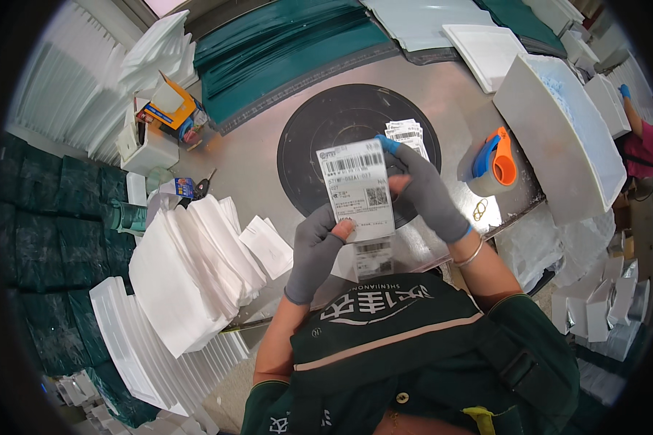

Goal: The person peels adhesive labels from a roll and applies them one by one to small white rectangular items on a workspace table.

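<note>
My left hand (314, 253), in a grey half-finger glove, pinches the lower left edge of a white printed shipping label (356, 190), thumb on top. My right hand (432, 185), gloved alike with blue over a fingertip, grips the label's right side. The label bears barcodes and writing and is held over the near part of a black round turntable (310, 136). Below it another printed label (374, 258) hangs or lies, partly hidden; I cannot tell whether they are joined. A small pile of printed labels (405, 132) rests on the turntable beyond my right hand.
An orange-and-blue tape dispenser (492, 160) and rubber bands (480, 209) lie at right, beside a white foam box (555, 136). White sheets (190, 272) are stacked at left, near an opened carton (168, 106). Green plastic bags (288, 49) lie behind. A co-worker (639, 136) stands far right.
</note>
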A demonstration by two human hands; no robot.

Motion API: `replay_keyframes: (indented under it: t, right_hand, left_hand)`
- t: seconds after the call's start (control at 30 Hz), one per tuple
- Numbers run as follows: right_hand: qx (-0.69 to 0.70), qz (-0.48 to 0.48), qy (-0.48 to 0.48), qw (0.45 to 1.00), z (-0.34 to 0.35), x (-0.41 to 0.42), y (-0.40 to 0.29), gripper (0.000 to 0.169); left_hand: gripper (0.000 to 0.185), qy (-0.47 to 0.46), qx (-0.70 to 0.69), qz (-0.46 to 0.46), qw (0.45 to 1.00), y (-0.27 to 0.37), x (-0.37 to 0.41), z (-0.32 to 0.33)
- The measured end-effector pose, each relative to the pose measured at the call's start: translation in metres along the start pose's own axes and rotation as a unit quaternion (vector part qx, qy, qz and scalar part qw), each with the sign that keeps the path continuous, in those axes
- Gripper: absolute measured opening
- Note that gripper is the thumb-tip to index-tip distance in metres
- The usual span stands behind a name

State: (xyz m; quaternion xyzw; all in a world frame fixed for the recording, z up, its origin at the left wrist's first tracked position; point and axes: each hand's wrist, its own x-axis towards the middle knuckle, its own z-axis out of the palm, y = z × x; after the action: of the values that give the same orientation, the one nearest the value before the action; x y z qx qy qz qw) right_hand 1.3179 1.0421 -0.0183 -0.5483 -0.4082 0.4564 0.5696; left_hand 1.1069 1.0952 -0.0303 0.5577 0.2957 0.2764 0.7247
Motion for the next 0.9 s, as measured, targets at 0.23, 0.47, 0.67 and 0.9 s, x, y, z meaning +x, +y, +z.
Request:
replay_keyframes:
  t: [0.23,0.47,0.67,0.9]
  right_hand:
    - [0.061,0.015,-0.068,0.996,0.008,0.012,-0.048,0.033]
    - [0.129,-0.038,0.074,0.988,0.023,0.024,-0.049,0.024]
    - [0.205,-0.035,0.270,0.940,0.002,0.043,-0.039,0.028]
    - [-0.085,-0.111,-0.001,0.990,0.029,0.013,-0.038,0.022]
  left_hand:
    - [0.026,-0.001,0.061,0.042,0.997,0.019,0.013,0.018]
    - [0.024,0.048,0.071,0.083,0.993,0.012,0.000,0.034]
    - [0.024,0.102,0.169,0.122,0.973,0.004,-0.002,0.023]
    - [0.015,0.215,0.059,0.196,0.955,0.032,0.028,0.020]
